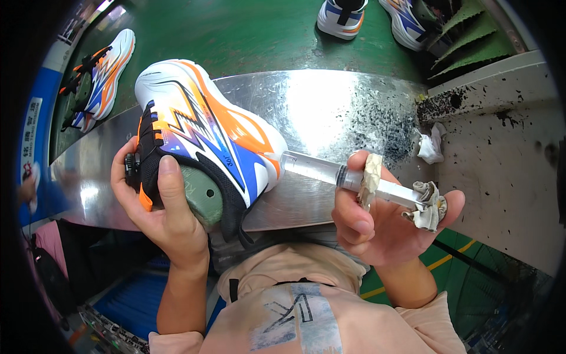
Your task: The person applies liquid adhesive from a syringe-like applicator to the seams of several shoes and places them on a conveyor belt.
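My left hand grips a sports shoe at its collar, thumb over the green shoe last inside it. White, orange, blue and black, the shoe is tilted with its side facing up and its toe pointing away to the upper left. In my right hand is a clear plastic syringe with cloth-like wrapping around its finger flange and its plunger end. My thumb rests at the plunger end, and the fingers curl about the barrel. The syringe tip meets the sole edge near the heel; its very end is hidden.
A shiny metal plate lies under the work, stained dark at right. Crumpled white tissue sits beside a paint-spotted pale panel. More shoes stand on the green surface: one shoe at left, another at the top.
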A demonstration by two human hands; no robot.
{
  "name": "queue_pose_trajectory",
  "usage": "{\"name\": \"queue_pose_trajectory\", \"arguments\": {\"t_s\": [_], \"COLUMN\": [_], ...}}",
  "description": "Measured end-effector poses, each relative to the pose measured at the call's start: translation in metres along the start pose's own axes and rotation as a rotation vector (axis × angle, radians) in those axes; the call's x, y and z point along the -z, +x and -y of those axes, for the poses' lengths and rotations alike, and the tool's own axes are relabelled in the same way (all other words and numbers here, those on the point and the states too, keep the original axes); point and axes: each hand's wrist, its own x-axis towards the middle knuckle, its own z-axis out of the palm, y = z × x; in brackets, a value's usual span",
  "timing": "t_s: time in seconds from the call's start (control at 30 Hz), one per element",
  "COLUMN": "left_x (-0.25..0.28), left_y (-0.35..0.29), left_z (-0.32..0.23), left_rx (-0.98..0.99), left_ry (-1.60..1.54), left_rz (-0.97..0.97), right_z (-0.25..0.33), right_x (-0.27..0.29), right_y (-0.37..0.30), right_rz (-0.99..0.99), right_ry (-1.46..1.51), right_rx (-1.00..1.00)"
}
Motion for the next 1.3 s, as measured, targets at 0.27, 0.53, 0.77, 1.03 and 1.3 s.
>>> {"name": "queue_pose_trajectory", "arguments": {"t_s": [0.27,0.53,0.77,1.03,1.3], "left_x": [0.003,0.003,0.0,0.023,0.033], "left_y": [0.001,0.0,-0.002,0.003,0.094], "left_z": [-0.001,-0.001,0.0,-0.022,-0.032], "left_rx": [0.007,0.011,0.014,0.422,0.499], "left_ry": [0.023,0.008,0.003,-0.32,-0.344], "left_rz": [0.01,0.003,-0.005,-0.001,0.296], "right_z": [-0.003,-0.004,0.005,0.047,0.04], "right_x": [0.001,0.0,-0.003,-0.008,0.077], "right_y": [0.009,0.003,-0.004,-0.023,-0.052], "right_rz": [-0.032,-0.002,-0.004,-0.245,-0.447], "right_ry": [-0.052,-0.145,-0.173,-0.86,-1.552], "right_rx": [-0.03,-0.014,-0.019,0.35,0.482]}}
